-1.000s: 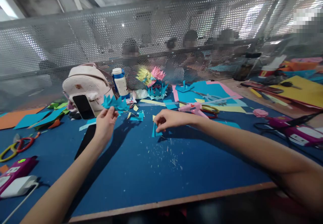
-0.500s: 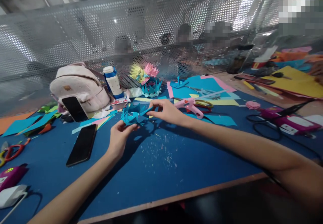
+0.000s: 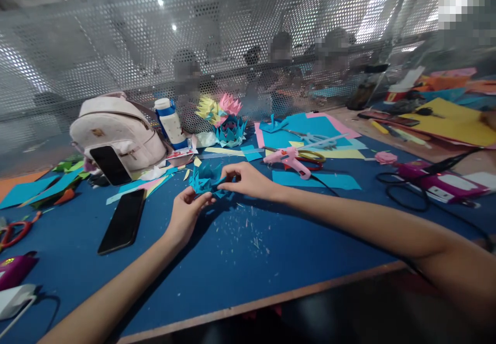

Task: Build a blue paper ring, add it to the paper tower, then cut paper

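Between my two hands is a blue folded-paper flower (image 3: 205,177) with pointed petals, held just above the blue tabletop. My left hand (image 3: 185,209) grips its near left side, thumb against the paper. On the flower's right side, my right hand (image 3: 244,180) pinches a petal between thumb and fingers; its fingertips partly hide the paper. To the right of that hand lies a pink glue gun (image 3: 287,161) with a clear glue stick in its back. Behind the flower stand finished paper flowers in yellow, pink and blue (image 3: 230,130).
At the left, a phone (image 3: 122,221) lies flat, and another (image 3: 110,165) leans on a pale backpack (image 3: 112,122). A bottle (image 3: 170,123) stands behind. Scissors (image 3: 310,159) and blue paper sheets (image 3: 315,180) lie right. Paper crumbs dot the table. A perforated metal screen (image 3: 232,39) rises behind.
My right hand has moved left and slightly down, closer to the flower's body. The petal that stuck out to the right is now drawn in. My left hand keeps its hold.
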Demonstrator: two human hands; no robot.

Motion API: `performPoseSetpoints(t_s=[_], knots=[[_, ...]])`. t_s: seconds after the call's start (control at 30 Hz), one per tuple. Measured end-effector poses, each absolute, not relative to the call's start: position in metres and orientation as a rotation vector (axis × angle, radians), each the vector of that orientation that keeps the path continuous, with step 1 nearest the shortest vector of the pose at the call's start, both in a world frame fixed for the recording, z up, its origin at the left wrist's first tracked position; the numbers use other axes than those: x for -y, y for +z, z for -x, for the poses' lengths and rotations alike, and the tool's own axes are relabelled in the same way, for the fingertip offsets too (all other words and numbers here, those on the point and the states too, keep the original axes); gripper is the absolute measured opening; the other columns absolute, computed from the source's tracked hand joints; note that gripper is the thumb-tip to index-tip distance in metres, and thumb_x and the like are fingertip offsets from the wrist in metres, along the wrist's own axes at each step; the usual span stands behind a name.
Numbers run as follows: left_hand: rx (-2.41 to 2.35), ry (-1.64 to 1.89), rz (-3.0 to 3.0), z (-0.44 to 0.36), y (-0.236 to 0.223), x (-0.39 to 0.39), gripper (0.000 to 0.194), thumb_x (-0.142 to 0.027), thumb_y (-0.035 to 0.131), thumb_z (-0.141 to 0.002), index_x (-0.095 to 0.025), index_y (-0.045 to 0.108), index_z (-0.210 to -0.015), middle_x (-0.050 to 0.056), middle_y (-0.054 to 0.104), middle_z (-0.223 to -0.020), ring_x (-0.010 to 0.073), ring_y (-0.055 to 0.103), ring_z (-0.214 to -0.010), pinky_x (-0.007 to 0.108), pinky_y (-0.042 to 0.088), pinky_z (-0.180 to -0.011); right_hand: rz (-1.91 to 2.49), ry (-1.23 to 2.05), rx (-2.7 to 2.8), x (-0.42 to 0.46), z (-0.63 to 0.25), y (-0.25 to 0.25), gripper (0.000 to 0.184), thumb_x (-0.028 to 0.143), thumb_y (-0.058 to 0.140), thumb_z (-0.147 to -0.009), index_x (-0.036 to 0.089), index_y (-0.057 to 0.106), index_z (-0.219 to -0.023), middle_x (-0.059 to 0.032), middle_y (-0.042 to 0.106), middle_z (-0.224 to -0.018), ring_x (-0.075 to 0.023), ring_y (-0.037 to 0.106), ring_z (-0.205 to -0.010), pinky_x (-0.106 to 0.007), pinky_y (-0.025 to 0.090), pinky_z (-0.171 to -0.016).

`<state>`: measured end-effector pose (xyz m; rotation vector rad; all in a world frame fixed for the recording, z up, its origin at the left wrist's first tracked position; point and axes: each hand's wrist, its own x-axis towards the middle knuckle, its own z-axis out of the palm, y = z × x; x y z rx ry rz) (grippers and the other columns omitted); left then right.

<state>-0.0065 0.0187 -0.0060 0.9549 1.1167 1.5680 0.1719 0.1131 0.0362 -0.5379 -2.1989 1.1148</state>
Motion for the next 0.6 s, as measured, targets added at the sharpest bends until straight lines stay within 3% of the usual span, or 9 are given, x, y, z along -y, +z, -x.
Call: performPoseSetpoints(t_s=[0.37, 0.6], knots=[[-1.090, 1.522, -0.974, 0.0065, -0.0030, -0.0183, 0.037, -0.030, 0.091, -0.061, -0.016, 0.067, -0.085, -0.002, 0.070, -0.069, 0.0124, 0.068, -0.062, 0.021, 0.054, -0.065, 0.522, 1.234, 2.253, -0.1154, -0.1693, 0.0320, 0.027, 0.039, 0.070, -0.078, 0.012, 0.065, -0.077, 0.0007, 0.058, -0.067, -0.0100, 0.046, -0.063, -0.025, 0.037, -0.060], [-1.146, 1.515, -0.987, 0.0078, -0.0060, -0.0177, 0.030, -0.032, 0.090, -0.063, -0.015, 0.067, -0.075, -0.001, 0.069, -0.065, 0.0128, 0.067, -0.063, 0.021, 0.052, -0.064, 0.514, 1.256, 2.297, -0.1162, -0.1706, 0.0327, 0.037, 0.045, 0.059, -0.088, 0.013, 0.065, -0.072, 0.0003, 0.056, -0.065, -0.0107, 0.047, -0.062, -0.026, 0.035, -0.059]])
